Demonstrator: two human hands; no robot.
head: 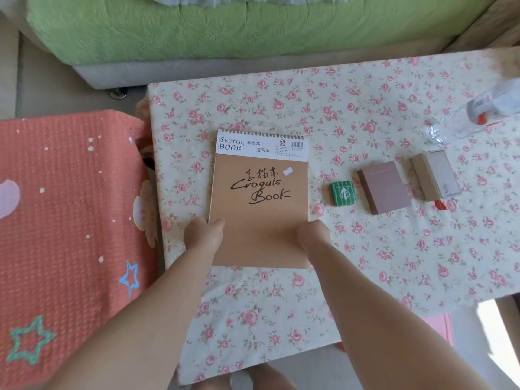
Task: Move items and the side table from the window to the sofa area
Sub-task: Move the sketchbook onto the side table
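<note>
A brown spiral-bound sketch book (260, 192) lies flat on the table with the floral cloth (365, 249). My left hand (203, 235) grips its lower left edge, thumb on the cover. At the lower right edge my right hand (312, 235) does the same. To the right of the book lie a small green tin (343, 193), a pinkish-brown notebook (385, 187) and a tan box (435, 174) with a red tab. A clear plastic water bottle (475, 114) stands at the far right.
A sofa with a green cover (225, 29) runs along the far side of the table. On the left, a coral blanket with stars (70, 220) covers a seat right against the table edge. A strip of floor (56, 91) shows between them.
</note>
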